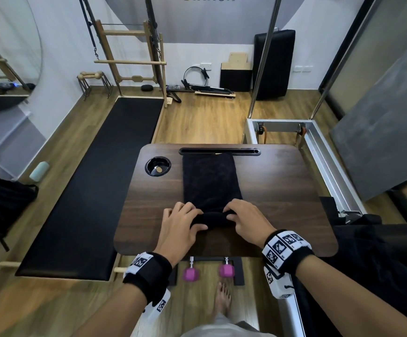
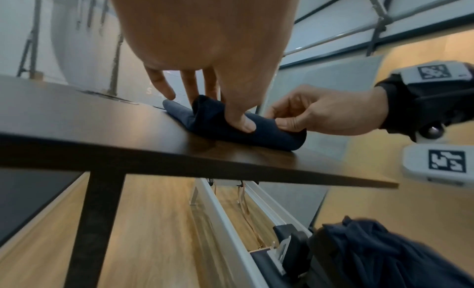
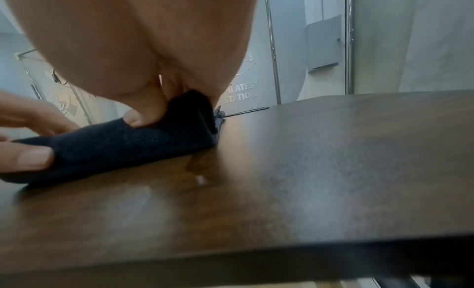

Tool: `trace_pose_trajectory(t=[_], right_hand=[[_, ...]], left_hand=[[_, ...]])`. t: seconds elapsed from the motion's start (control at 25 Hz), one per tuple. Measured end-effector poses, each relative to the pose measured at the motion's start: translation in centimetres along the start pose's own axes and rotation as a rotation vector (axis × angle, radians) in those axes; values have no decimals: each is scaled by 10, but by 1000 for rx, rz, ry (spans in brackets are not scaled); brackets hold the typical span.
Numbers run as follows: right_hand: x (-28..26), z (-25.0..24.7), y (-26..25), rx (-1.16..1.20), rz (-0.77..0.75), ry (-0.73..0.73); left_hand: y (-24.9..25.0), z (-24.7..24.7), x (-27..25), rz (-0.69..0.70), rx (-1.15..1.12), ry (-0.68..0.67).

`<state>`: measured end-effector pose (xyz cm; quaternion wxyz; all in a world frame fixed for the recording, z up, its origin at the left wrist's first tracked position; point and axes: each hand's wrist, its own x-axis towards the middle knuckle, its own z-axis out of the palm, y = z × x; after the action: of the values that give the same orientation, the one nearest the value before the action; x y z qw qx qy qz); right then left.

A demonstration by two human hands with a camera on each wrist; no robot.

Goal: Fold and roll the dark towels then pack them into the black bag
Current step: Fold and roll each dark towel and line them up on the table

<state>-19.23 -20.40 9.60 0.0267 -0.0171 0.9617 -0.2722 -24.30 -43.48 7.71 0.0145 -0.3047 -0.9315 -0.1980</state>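
Observation:
A dark towel (image 1: 211, 181) lies folded into a long strip on the dark wooden table (image 1: 282, 190), its near end turned into a short roll (image 1: 213, 218). My left hand (image 1: 185, 222) grips the roll's left end, thumb pressed into the cloth (image 2: 241, 124). My right hand (image 1: 242, 218) pinches the roll's right end (image 2: 287, 123), thumb on top (image 3: 139, 118). In the right wrist view the towel roll (image 3: 115, 146) lies across the table. A black bag (image 1: 0, 200) sits at the left on the floor.
A round cup holder (image 1: 158, 166) and a slot (image 1: 219, 151) are set into the table's far edge. Pink dumbbells (image 1: 191, 273) lie on the floor under the near edge, by a bare foot (image 1: 223, 299). More dark cloth (image 2: 379, 249) lies heaped at the right. A black mat (image 1: 95, 186) stretches along the left.

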Motion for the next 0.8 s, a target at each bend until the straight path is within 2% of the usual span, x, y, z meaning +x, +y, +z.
trace_pose_trajectory(t=[0.12, 0.2, 0.28, 0.4, 0.68, 0.8], right_hand=[[-5, -3, 1, -68, -170, 249], [-9, -4, 0, -175, -269, 296], [-7, -3, 0, -230, -260, 196], [5, -8, 2, -198, -144, 23], [44, -22, 9, -98, 40, -150], [53, -24, 13, 26, 116, -146]], left_hand=[[-1, 0, 12, -92, -41, -46], [-3, -1, 21, -111, -17, -88], [-5, -1, 26, -120, 3, -120], [-4, -3, 32, -135, -2, -157], [-4, -7, 17, -83, -79, -60], [-9, -12, 29, -117, -148, -66]])
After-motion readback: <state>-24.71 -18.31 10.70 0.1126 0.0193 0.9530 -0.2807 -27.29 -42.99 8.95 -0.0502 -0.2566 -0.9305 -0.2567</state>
